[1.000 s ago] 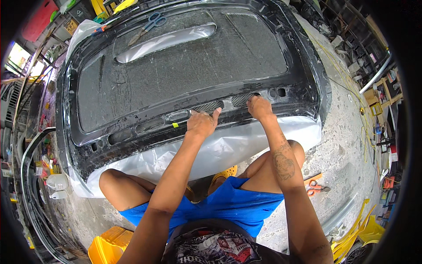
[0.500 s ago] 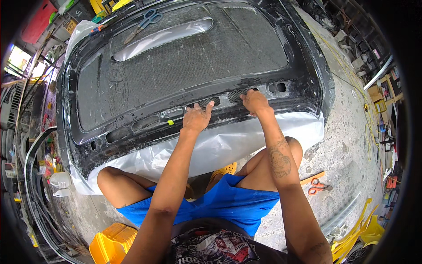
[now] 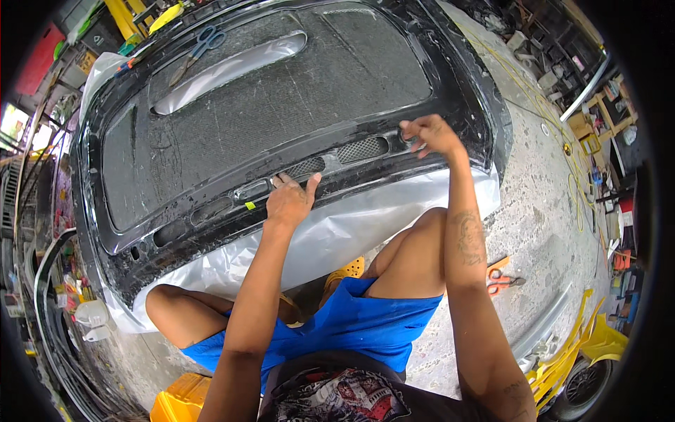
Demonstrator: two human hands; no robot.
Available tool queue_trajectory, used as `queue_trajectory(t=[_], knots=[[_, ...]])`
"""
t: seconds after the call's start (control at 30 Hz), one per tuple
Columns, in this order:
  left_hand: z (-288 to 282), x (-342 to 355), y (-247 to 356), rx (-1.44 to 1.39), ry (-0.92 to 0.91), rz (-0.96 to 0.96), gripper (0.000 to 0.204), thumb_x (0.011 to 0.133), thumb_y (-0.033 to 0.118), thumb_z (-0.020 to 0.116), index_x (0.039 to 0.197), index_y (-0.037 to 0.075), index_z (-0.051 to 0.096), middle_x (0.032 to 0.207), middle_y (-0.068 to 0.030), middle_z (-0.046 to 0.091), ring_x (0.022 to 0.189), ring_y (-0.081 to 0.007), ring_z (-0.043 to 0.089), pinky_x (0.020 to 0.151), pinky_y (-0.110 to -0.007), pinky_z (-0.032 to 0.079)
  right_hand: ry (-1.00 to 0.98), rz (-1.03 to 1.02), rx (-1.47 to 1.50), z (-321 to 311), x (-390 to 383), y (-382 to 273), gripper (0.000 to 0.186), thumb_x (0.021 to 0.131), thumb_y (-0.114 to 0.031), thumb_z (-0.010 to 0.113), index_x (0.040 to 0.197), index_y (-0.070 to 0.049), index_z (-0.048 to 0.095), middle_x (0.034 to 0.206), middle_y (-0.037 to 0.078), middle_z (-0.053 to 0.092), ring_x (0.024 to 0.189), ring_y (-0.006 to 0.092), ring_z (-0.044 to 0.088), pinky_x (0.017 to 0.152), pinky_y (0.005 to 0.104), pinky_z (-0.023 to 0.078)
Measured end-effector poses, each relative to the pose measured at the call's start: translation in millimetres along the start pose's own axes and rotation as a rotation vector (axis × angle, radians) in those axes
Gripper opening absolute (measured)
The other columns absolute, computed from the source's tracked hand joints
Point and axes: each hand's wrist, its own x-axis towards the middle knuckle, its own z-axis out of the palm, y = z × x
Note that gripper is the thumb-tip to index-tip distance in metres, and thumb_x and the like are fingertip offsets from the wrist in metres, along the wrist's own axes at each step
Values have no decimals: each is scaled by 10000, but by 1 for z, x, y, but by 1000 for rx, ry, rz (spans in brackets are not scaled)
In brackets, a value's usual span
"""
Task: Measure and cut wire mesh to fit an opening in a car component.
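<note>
A large black car hood (image 3: pixel 460 112), underside up, lies before me, with a row of slots along its near edge. My left hand (image 3: pixel 290 200) rests on that edge, fingers spread, beside a slot backed with metal mesh (image 3: pixel 304 167). A second mesh-backed slot (image 3: pixel 363 150) lies just right of it. My right hand (image 3: pixel 434 135) is over the right end of the slot row, fingers bent and apart, with nothing visible in them. A small yellow-green tape piece (image 3: pixel 249 205) sticks to the edge left of my left hand.
Blue-handled scissors (image 3: pixel 204 42) lie on the hood's far left, by a long opening (image 3: pixel 235 70). Plastic sheeting (image 3: pixel 337 225) hangs below the near edge. Orange-handled snips (image 3: pixel 500 283) rest on the floor at right. A yellow container (image 3: pixel 183 395) stands lower left; yellow parts (image 3: pixel 569 359) lie lower right.
My right hand has left the right mesh-backed slot and moved right, its fingers off the mesh. My left hand stays on the near edge. The view has shifted slightly.
</note>
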Motion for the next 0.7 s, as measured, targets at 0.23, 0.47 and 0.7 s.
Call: queue_trajectory(t=[0.23, 0.47, 0.7], knots=[[4, 22, -3, 26, -159, -61, 1070, 891, 775, 116, 1354, -150, 391, 1301, -368, 496, 1238, -476, 492, 1063, -450, 395, -153, 5, -244, 82, -1, -21, 454, 972, -312, 515, 1115, 107, 610, 916, 194, 691, 663, 259, 708, 526, 347, 584], [0, 29, 5, 42, -275, -87, 980, 936, 711, 129, 1334, -140, 407, 1252, -316, 562, 1196, -411, 550, 1022, -427, 435, -219, 239, -573, 104, 7, -21, 510, 1002, -408, 442, 1065, 68, 614, 758, 220, 680, 573, 290, 686, 533, 363, 581], [6, 28, 2, -1, -241, -77, 1045, 907, 751, 100, 1375, -142, 372, 1226, -331, 573, 1191, -463, 535, 1005, -464, 448, 49, -122, -728, 95, 9, 5, 328, 929, -297, 597, 1057, 1, 644, 875, 194, 695, 787, 319, 696, 683, 422, 573]])
